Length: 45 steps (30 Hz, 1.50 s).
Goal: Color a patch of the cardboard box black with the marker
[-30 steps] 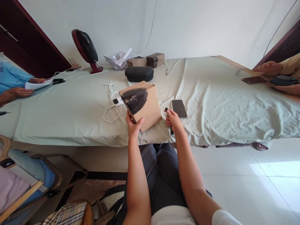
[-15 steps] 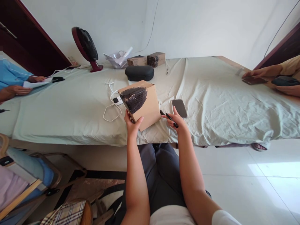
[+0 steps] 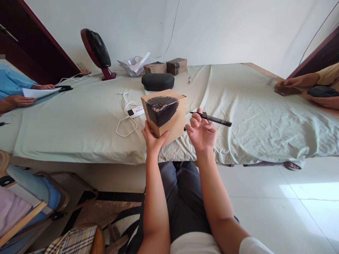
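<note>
My left hand (image 3: 154, 141) grips the lower left of a brown cardboard box (image 3: 176, 121), thumb on the front and fingers at the side. The box is tilted with one corner towards me, and a patch of black ink (image 3: 162, 112) covers that corner across several faces. Right of the box, my right hand (image 3: 203, 135) is raised palm up with curled fingers. Between its fingertips lies a black marker pen (image 3: 215, 119), uncapped, its tip pointing left towards the box. A small black piece (image 3: 184, 129) shows at the box's right edge. My right hand hides the phone.
Behind the box are a black zip case (image 3: 158, 82), two smaller cardboard boxes (image 3: 177, 66), a clear basket (image 3: 135, 68) and a fan (image 3: 96, 53). A white cable (image 3: 120, 121) and white adapter (image 3: 137, 111) lie left. Other people's hands (image 3: 22, 100) hold paper left and a device (image 3: 287, 90) right.
The box has turned and shifted slightly right, bringing its inked corner to face me. My right hand has lifted and rolled palm up, swinging the marker so that it lies nearly level.
</note>
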Tool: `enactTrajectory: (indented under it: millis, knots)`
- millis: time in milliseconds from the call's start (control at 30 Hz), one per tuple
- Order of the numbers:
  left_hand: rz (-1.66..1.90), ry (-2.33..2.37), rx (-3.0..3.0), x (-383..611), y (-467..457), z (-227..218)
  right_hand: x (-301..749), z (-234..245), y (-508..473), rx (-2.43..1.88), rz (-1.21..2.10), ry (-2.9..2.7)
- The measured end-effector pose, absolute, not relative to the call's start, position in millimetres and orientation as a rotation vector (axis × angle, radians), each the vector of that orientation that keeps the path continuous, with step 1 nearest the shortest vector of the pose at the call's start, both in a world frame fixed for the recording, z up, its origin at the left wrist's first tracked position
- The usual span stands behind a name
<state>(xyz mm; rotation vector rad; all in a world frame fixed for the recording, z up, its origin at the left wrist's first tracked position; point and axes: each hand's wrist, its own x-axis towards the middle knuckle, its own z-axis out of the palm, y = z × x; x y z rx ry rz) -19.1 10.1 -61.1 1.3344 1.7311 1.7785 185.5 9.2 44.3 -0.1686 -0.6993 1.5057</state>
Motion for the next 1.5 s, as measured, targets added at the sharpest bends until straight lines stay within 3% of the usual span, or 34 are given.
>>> enactTrajectory:
  millis: [100,333,733,1033,1500]
  knots:
    - [1.765,1.806,1.455,-7.9,6.2,-54.4,172.7,45.5,-0.4,-0.196,1.402,-0.911]
    - [1.709,1.742,1.518,3.0,2.6,-41.7,152.3,25.3,-5.3,-0.742,0.903,-1.073]
    - [1.672,1.786,1.517,10.0,-0.2,-37.9,140.7,27.2,-15.2,-0.735,0.699,-1.262]
    - [1.802,1.984,1.621,-2.9,1.9,-42.7,155.1,39.6,-19.0,-0.667,0.299,-1.506]
    - [1.767,1.999,1.991,13.4,-11.0,-15.0,170.3,49.5,-21.3,-0.693,0.181,-1.54]
